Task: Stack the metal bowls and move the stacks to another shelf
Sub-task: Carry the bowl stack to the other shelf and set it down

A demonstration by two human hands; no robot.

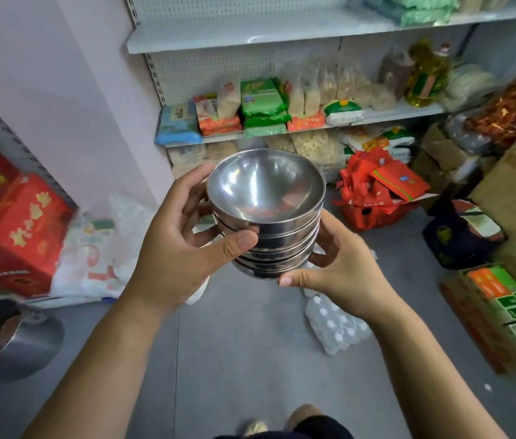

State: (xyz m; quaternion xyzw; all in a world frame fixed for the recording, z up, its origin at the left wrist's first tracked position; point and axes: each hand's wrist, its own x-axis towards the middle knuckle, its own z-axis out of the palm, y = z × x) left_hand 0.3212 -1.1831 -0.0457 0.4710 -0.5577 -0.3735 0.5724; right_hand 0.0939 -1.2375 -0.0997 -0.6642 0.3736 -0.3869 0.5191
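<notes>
A stack of several shiny metal bowls [266,204] hangs in mid-air in front of me, above the grey floor. My left hand [184,236] grips the stack's left side, thumb across the front of the middle bowls, fingers behind the rim. My right hand [339,264] cups the stack from the lower right, thumb under the bottom bowl. Another large metal bowl [6,337] lies at the lower left. A white shelf board [250,33] with bare room on its left part spans the top.
Bagged food fills the middle shelf [386,114] and the floor under it. Red boxes [13,217] stand at the left, red bags [377,191] and cardboard boxes [503,312] at the right. A pack of water bottles [336,327] lies on the floor.
</notes>
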